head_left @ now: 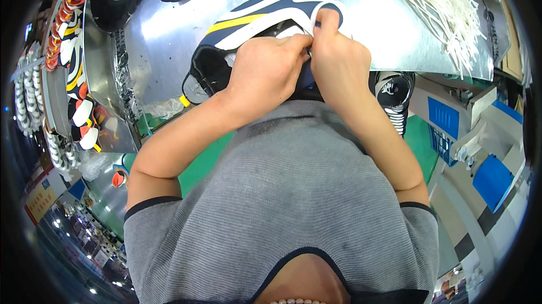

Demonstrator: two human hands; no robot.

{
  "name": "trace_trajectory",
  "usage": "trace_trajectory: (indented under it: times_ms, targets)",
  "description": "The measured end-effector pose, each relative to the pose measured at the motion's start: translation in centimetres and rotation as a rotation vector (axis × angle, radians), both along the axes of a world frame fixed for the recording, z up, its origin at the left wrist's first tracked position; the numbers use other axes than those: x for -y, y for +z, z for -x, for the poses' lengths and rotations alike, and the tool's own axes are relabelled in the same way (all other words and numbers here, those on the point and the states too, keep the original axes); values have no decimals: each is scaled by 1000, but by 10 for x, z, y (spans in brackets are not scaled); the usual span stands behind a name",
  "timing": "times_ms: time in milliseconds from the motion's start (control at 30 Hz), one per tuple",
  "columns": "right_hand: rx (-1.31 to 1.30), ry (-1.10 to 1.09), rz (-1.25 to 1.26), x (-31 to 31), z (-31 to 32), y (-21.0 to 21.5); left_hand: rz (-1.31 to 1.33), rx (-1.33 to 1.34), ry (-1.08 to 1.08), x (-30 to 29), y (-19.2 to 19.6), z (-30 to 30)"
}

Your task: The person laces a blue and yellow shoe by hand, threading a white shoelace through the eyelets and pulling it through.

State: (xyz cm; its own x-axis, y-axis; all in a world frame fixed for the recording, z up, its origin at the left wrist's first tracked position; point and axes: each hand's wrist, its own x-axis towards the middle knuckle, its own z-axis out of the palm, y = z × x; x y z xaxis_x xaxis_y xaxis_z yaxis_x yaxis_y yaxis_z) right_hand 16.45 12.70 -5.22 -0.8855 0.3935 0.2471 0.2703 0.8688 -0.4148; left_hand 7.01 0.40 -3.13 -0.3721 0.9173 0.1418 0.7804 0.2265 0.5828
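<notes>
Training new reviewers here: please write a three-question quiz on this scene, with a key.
1. What are the left hand and right hand handling? A) scissors B) a navy-and-white shoe C) a cup
2. True or false: the pile of white laces lies to the right of that shoe.
3. Fill in: the black shoe with white lacing is toward the ___ end of the metal table.
Key: 1. B; 2. true; 3. left.

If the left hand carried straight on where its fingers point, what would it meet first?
Most likely the bare right hand, directly ahead of the bare left hand at the striped white, navy and yellow shoe. Depth is unclear; they may already touch.
</notes>
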Motion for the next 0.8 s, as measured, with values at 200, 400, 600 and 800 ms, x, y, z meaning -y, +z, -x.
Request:
trace_trajectory:
  times_ms: [200,400,600,800]
  targets:
    - [-38,-49,534,-36,-67,64,-191,-390,53,27,15,17]
    - [-191,50,810,-95,-6,17,-340,-540,-104,19,22,27]
    - [-291,-63,896,-60,16,21,445,1105,282,28,44,71]
    - [-274,-60,831,-58,25,10,532,1216,344,-6,33,72]
